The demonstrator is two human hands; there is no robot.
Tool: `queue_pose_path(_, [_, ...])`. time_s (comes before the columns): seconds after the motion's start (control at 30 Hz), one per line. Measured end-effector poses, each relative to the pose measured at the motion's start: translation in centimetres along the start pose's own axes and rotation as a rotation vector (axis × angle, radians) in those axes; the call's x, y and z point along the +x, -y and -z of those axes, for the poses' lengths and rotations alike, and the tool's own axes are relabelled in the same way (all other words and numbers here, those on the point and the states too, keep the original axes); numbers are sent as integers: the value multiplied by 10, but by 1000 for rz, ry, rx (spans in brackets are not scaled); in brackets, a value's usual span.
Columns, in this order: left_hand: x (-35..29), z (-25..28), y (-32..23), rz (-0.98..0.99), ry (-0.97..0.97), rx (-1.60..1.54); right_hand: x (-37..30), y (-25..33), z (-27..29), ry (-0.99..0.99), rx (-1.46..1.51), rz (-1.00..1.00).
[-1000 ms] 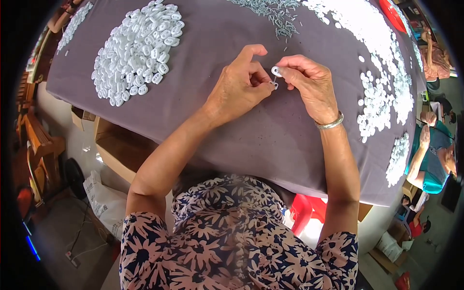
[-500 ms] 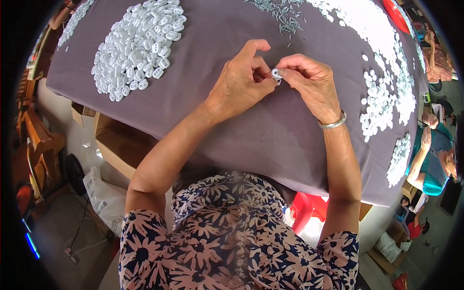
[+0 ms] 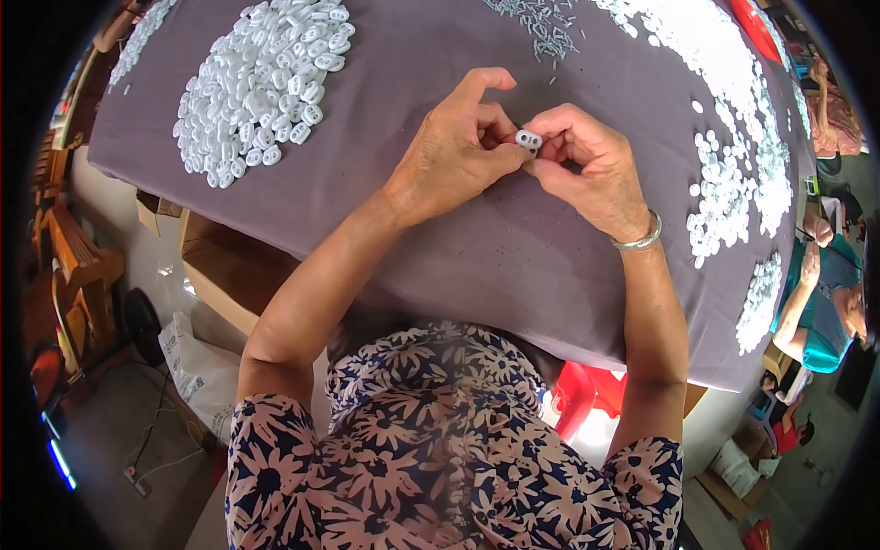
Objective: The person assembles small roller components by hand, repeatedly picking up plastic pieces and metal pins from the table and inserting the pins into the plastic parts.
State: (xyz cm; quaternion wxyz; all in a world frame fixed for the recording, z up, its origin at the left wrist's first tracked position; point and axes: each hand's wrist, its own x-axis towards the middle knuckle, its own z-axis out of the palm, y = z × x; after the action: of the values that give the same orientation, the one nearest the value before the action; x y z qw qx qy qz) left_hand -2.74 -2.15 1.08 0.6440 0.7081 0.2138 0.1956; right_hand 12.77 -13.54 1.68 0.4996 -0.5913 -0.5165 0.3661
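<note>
Between my two hands, above the middle of the table, is a small white plastic cord lock (image 3: 528,139), its two round holes facing up. My left hand (image 3: 456,151) pinches it from the left with thumb and fingertips, the index finger raised and bent. From the right, my right hand (image 3: 594,170) grips the same piece, fingertips at its edge and thumb lower down. Part of the piece is hidden by the fingers. A heap of similar white cord locks (image 3: 261,92) lies to the left. Beyond my hands is a scatter of small grey springs (image 3: 548,32).
Loose white plastic parts (image 3: 724,192) spread along the right side of the dark tablecloth (image 3: 440,247). A red container (image 3: 756,32) stands at the far right. Below the table's left edge is an open cardboard box (image 3: 225,266). Another person (image 3: 820,302) sits at the right.
The cord lock has turned so both holes show. My right hand has shifted slightly right, its thumb lowered and its fingers more apart. My left hand has hardly moved.
</note>
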Motion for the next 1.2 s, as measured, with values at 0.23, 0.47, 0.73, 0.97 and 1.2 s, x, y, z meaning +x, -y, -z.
queue_pose_path(0.23, [-1, 4, -8, 76, 46, -60, 1, -2, -6, -44, -239, 229])
queue_pose_path(0.47, [-1, 5, -6, 73, 75, -202, 0, -2, -7, -80, -258, 262])
queue_pose_path(0.73, [-1, 0, -2, -24, 5, -70, 1, 0, -12, -138, -363, 316])
queue_pose_path(0.97, [-2, 0, 1, -41, 34, -56, 1, 4, -8, -92, -752, 423])
queue_pose_path(1.2, [-2, 2, -1, 11, 161, -173, -3, 3, -8, -2, -882, 415])
